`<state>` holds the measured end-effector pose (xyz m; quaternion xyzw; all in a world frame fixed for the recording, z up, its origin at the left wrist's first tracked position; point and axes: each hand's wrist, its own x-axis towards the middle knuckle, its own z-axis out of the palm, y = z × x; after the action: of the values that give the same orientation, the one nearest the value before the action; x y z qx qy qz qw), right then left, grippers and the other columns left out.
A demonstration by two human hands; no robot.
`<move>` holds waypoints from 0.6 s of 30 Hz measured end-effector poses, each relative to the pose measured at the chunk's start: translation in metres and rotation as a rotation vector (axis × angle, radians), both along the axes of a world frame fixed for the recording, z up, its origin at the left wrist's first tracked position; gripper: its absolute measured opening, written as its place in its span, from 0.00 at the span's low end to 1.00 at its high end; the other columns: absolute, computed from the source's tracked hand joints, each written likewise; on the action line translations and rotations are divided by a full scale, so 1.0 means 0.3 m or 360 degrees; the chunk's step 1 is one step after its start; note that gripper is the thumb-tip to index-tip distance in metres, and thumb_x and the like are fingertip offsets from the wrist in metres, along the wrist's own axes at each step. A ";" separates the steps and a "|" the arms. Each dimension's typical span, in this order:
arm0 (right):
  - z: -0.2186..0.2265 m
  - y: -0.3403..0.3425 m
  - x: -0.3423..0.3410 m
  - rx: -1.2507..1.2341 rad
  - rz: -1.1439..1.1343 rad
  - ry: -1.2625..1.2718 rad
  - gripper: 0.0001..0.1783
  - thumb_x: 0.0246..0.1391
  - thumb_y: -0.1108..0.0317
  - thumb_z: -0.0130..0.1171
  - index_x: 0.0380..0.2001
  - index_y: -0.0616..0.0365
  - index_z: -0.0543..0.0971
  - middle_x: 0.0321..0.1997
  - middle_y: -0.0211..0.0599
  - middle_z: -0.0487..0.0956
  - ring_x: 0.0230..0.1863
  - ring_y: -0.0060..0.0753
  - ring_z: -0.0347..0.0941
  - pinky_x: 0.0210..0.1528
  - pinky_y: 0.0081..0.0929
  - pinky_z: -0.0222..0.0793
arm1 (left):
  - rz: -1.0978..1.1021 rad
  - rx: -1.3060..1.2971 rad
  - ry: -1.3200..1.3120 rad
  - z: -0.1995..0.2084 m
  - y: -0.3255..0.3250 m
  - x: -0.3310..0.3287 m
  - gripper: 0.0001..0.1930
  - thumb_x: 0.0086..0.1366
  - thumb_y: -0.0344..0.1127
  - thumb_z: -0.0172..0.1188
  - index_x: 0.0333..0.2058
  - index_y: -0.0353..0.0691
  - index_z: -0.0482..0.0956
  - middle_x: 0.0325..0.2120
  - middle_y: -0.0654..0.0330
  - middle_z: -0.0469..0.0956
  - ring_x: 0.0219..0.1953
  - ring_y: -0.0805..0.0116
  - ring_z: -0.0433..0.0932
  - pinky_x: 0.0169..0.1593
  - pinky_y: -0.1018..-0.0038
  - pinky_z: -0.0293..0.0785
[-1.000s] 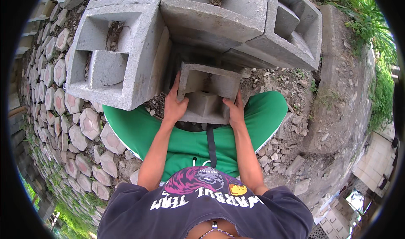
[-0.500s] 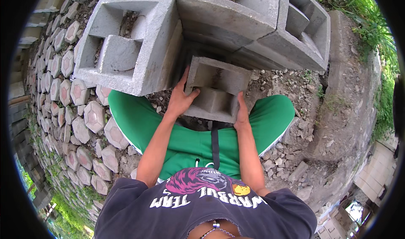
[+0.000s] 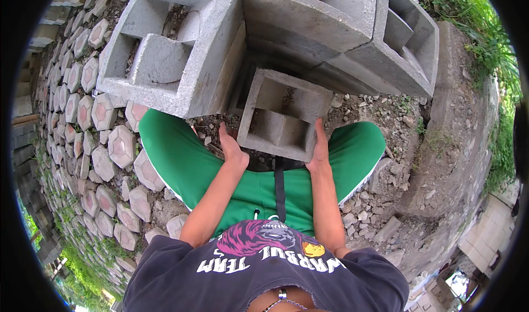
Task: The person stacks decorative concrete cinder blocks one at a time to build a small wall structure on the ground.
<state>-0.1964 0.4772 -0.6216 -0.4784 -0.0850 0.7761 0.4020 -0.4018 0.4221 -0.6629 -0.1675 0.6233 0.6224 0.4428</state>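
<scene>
The block point(image 3: 281, 122) sits low between the person's knees, hollow side up and turned a little askew, in the recess formed by the left block point(image 3: 212, 72), the back block point(image 3: 308, 17) and the right block point(image 3: 409, 50). The right hand point(image 3: 318, 151) lies with its fingers straight along the block's right side, not curled around it. The left hand point(image 3: 233, 151) is released, fingers extended, just beside the block's near left corner; whether it touches cannot be told. Rubble point(image 3: 361, 202) lies right of the green trousers point(image 3: 182, 163), pavers point(image 3: 121, 146) left.
</scene>
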 end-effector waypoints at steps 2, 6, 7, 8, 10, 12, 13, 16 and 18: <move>-0.001 -0.003 -0.002 0.0057 -0.0023 -0.0011 0.38 0.61 0.43 0.52 0.63 0.60 0.63 0.63 0.40 0.68 0.63 0.40 0.65 0.65 0.37 0.61 | 0.0052 0.0193 -0.0624 0.042 0.022 0.002 0.35 0.68 0.61 0.39 0.63 0.40 0.62 0.60 0.52 0.66 0.63 0.53 0.62 0.67 0.55 0.52; 0.005 -0.010 0.004 0.0175 0.0011 0.0026 0.39 0.63 0.42 0.49 0.65 0.61 0.61 0.66 0.41 0.65 0.66 0.39 0.61 0.66 0.37 0.58 | 0.0188 0.0440 -0.1024 0.109 0.035 -0.002 0.41 0.64 0.67 0.34 0.64 0.39 0.61 0.63 0.49 0.62 0.66 0.49 0.58 0.69 0.53 0.46; -0.003 -0.014 0.006 0.0180 0.0013 0.0028 0.39 0.63 0.42 0.49 0.65 0.61 0.61 0.66 0.41 0.65 0.66 0.39 0.61 0.66 0.37 0.58 | 0.0184 0.0438 -0.1057 0.117 0.034 -0.006 0.41 0.64 0.67 0.35 0.63 0.37 0.62 0.63 0.48 0.63 0.66 0.48 0.58 0.69 0.52 0.46; -0.018 -0.019 0.008 0.0159 0.0035 0.0070 0.39 0.63 0.41 0.49 0.65 0.60 0.60 0.66 0.41 0.64 0.66 0.38 0.61 0.67 0.37 0.58 | 0.0185 0.0444 -0.1055 0.122 0.030 -0.010 0.41 0.64 0.67 0.35 0.63 0.37 0.62 0.63 0.48 0.63 0.66 0.48 0.58 0.69 0.52 0.46; -0.035 -0.023 0.009 0.0147 0.0063 0.0104 0.40 0.63 0.41 0.49 0.66 0.60 0.59 0.67 0.40 0.63 0.67 0.38 0.60 0.67 0.37 0.57 | 0.0204 0.0524 -0.1009 0.127 0.027 -0.012 0.43 0.64 0.68 0.35 0.63 0.34 0.61 0.63 0.47 0.61 0.66 0.48 0.57 0.70 0.52 0.45; -0.058 -0.037 0.003 0.0150 0.0163 0.0038 0.43 0.60 0.42 0.53 0.67 0.59 0.56 0.68 0.41 0.62 0.68 0.39 0.58 0.68 0.38 0.56 | 0.0199 0.0500 -0.0939 0.128 0.038 -0.022 0.44 0.64 0.69 0.35 0.63 0.32 0.61 0.64 0.47 0.61 0.66 0.48 0.57 0.70 0.52 0.45; -0.089 -0.044 0.004 0.0147 0.0159 0.0034 0.43 0.60 0.42 0.53 0.67 0.59 0.56 0.68 0.41 0.62 0.68 0.39 0.58 0.68 0.38 0.56 | 0.0192 0.0468 -0.0866 0.128 0.045 -0.029 0.46 0.64 0.69 0.35 0.63 0.31 0.60 0.64 0.47 0.61 0.66 0.48 0.57 0.70 0.52 0.45; -0.129 -0.053 -0.012 0.0083 0.0110 -0.0151 0.39 0.60 0.45 0.56 0.64 0.60 0.61 0.65 0.40 0.67 0.64 0.38 0.64 0.65 0.38 0.62 | 0.0223 0.0534 -0.0884 0.105 0.056 -0.055 0.46 0.64 0.71 0.34 0.63 0.31 0.60 0.64 0.47 0.60 0.66 0.49 0.57 0.70 0.53 0.45; -0.110 -0.060 -0.020 0.0051 0.0202 -0.0319 0.50 0.50 0.49 0.67 0.68 0.60 0.54 0.67 0.44 0.62 0.68 0.41 0.57 0.67 0.38 0.55 | 0.0244 0.0562 -0.0870 0.094 0.062 -0.061 0.46 0.64 0.71 0.33 0.63 0.32 0.60 0.64 0.48 0.61 0.66 0.49 0.57 0.70 0.53 0.45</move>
<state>-0.2025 0.4593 -0.6545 -0.5407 -0.1672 0.7468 0.3491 -0.4199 0.4407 -0.6347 -0.2954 0.3498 0.6843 0.5676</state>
